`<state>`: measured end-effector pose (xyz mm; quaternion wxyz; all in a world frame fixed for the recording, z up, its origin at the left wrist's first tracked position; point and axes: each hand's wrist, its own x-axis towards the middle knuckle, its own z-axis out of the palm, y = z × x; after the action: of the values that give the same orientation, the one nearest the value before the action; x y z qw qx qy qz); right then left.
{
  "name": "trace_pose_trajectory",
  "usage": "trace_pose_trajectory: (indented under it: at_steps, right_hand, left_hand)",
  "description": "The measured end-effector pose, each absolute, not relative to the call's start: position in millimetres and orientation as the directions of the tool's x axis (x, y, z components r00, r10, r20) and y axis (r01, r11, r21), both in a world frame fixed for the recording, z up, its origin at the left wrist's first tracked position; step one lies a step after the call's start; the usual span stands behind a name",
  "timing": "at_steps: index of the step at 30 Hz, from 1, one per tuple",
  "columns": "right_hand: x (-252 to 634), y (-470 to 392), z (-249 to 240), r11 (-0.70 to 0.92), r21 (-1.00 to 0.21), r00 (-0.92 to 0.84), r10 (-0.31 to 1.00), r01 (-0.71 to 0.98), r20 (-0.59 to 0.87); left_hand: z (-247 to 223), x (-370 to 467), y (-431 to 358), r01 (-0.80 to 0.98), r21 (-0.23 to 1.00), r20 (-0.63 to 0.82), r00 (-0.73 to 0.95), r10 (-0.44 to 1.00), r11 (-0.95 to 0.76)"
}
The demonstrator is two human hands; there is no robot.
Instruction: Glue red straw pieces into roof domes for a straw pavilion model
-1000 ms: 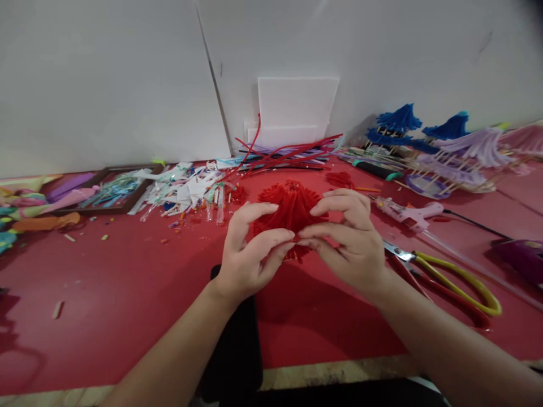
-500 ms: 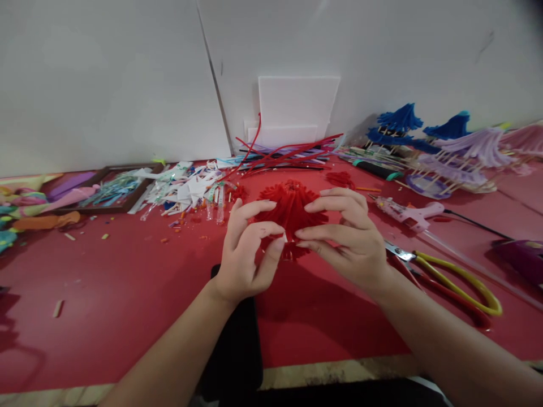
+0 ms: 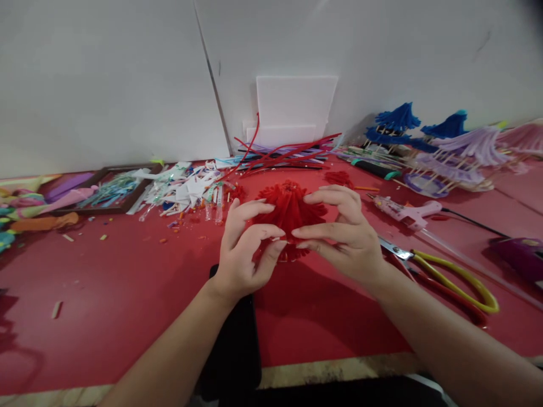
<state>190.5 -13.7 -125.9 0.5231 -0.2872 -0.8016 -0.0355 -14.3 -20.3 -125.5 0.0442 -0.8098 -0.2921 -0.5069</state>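
The head camera faces forward — and down — over a table (image 3: 127, 294).

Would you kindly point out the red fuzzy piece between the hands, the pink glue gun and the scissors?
Red fuzzy piece (image 3: 290, 208), head view: the front of its drooping strands.
Pink glue gun (image 3: 409, 215), head view: the middle of its body.
Scissors (image 3: 403, 252), head view: the metal near the pivot.
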Motion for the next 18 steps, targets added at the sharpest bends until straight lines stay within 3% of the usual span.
trace_pose_trajectory:
  at_steps: [10,18]
  right_hand:
    - [185.1,-20.6,-127.3,0.766,-0.390,-0.227,0.558,0.511,0.798]
    - [186.1,-16.4,-130.8,0.770,-0.510,-0.215,0.612,0.384,0.761]
  left_hand:
    - [-127.0,-13.0,-17.8,0.504,0.196,0.862,0.321,0.393,-0.841]
    - [-127.9,-15.8,-16.4,0.468,0.248,0.837,0.337,0.431,-0.848]
